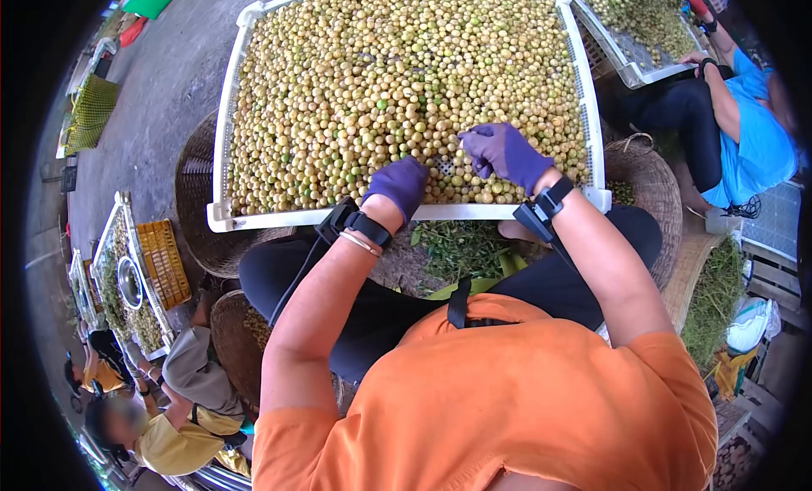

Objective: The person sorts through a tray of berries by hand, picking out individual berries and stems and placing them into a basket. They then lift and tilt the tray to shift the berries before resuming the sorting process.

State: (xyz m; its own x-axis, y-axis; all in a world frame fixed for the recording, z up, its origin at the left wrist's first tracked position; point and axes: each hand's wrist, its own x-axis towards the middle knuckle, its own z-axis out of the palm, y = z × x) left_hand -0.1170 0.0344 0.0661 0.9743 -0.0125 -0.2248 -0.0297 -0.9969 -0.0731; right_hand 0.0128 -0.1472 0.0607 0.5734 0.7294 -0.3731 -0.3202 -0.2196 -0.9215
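Observation:
Both my hands wear purple gloves and work low over a white plastic tray point(406, 213) heaped with small round yellow-green fruits point(338, 93). My left hand point(397, 186) is curled among the fruits near the tray's front edge, its fingertips mostly hidden. To its right, my right hand point(507, 157) has bent fingers with the thumb drawn in; whatever it may hold is too small to make out. Between the hands a small patch of perforated tray bottom shows. A few greener fruits are mixed among the yellowish ones.
Woven baskets point(643, 195) stand under and beside the tray. Cut green leaves point(461, 250) lie below its front edge. At right a person in blue point(753, 144) sits by another fruit tray point(634, 68). People at left sit near a tray with a metal bowl point(129, 282) and a yellow crate point(163, 263).

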